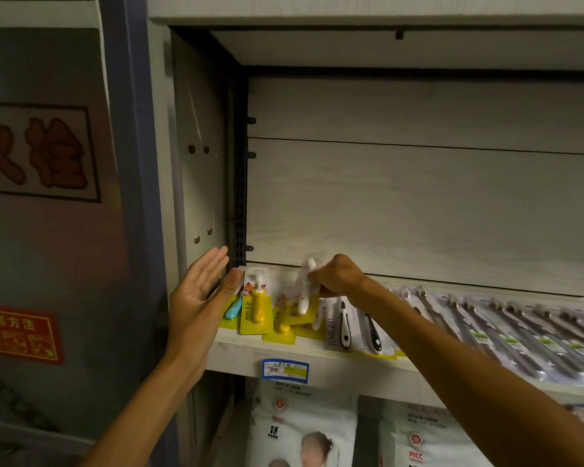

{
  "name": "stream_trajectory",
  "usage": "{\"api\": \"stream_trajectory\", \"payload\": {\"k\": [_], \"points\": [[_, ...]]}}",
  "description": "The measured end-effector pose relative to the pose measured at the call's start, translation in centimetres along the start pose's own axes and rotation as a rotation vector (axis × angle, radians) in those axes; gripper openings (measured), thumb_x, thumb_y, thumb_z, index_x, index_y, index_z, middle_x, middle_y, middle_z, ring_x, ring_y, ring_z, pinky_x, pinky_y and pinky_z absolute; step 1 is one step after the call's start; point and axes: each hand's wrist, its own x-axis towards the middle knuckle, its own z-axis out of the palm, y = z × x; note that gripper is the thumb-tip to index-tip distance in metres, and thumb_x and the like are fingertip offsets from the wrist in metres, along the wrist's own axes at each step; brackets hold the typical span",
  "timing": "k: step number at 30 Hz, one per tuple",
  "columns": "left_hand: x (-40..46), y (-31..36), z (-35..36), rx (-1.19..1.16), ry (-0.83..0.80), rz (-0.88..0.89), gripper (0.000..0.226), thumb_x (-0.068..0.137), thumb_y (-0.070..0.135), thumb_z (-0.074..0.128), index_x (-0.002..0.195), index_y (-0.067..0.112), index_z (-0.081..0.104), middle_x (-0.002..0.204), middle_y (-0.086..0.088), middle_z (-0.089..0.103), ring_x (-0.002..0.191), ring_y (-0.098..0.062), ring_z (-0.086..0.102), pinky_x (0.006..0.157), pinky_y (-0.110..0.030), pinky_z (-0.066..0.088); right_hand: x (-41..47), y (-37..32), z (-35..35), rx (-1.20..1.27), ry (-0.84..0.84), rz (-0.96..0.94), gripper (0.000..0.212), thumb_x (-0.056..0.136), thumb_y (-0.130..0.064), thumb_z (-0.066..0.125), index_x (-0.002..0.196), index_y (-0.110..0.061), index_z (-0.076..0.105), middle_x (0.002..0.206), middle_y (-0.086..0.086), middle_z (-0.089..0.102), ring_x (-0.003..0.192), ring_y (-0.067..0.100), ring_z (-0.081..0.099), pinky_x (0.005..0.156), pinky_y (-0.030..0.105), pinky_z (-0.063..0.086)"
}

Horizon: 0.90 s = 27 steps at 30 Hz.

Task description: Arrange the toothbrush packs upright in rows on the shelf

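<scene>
While motion blur smears it, the toothbrush pack [305,284] in the right hand [339,276] is hard to read.

Curled fingertips hide its upper edge; the fingers pinch it tilted above yellow-carded packs [284,320] lying flat on the shelf [317,360]. The left hand [196,294] is open, fingers straight, thumb touching the upright yellow pack [256,306] at the shelf's left end. Longer packs [506,335] run rightward, cut off by the frame.
</scene>
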Motion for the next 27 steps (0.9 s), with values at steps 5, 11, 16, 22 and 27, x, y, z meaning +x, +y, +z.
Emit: {"api": "stream_trajectory", "payload": {"k": [5, 11, 16, 22, 27], "points": [[-0.7, 0.3, -0.8, 0.016, -0.027, 0.011, 0.077, 0.056, 0.052, 0.075, 0.127, 0.035, 0.049, 0.131, 0.018, 0.055, 0.119, 0.006, 0.051, 0.095, -0.015, 0.046, -0.4, 0.2, 0.9, -0.284, 0.019, -0.058, 0.015, 0.088, -0.019, 0.06, 0.087, -0.003, 0.062, 0.086, 0.012, 0.06, 0.083, 0.026, 0.061, 0.072, 0.033, 0.05], [-0.8, 0.0, -1.0, 0.026, -0.075, 0.013, 0.081, 0.056, 0.057, 0.079, 0.128, 0.038, 0.047, 0.135, 0.018, 0.053, 0.124, 0.004, 0.048, 0.092, -0.014, 0.047, -0.7, 0.2, 1.1, -0.502, 0.012, -0.095, 0.037, 0.092, -0.025, 0.055, 0.121, -0.001, 0.056, 0.123, 0.016, 0.06, 0.111, 0.03, 0.058, 0.09, 0.034, 0.048], [-0.3, -0.2, -0.3, 0.064, -0.14, 0.023, 0.085, 0.049, 0.067, 0.078, 0.125, 0.044, 0.047, 0.136, 0.023, 0.05, 0.127, 0.007, 0.043, 0.104, -0.026, 0.042, -0.7, 0.4, 1.0, -0.584, -0.007, -0.113, 0.037, 0.093, -0.029, 0.054, 0.118, -0.002, 0.059, 0.119, 0.016, 0.062, 0.104, 0.028, 0.06, 0.083, 0.031, 0.048], [0.4, -0.7, 0.5, 0.086, -0.176, 0.031, 0.082, 0.053, 0.064, 0.078, 0.126, 0.044, 0.046, 0.138, 0.021, 0.049, 0.129, 0.005, 0.042, 0.108, -0.032, 0.039, -0.4, 0.7, 1.1, -0.597, -0.023, -0.115, 0.035, 0.093, -0.03, 0.054, 0.11, -0.001, 0.063, 0.112, 0.016, 0.065, 0.099, 0.028, 0.062, 0.072, 0.029, 0.045], [1.3, -1.3, 1.2, 0.096, -0.187, 0.047, 0.085, 0.058, 0.059, 0.078, 0.133, 0.038, 0.044, 0.141, 0.016, 0.048, 0.13, 0.003, 0.042, 0.105, -0.022, 0.041, -0.6, 0.1, -0.2, -0.494, 0.093, -0.138, 0.046, 0.091, -0.035, 0.06, 0.123, -0.002, 0.057, 0.122, 0.015, 0.06, 0.11, 0.031, 0.059, 0.094, 0.037, 0.049]]}}
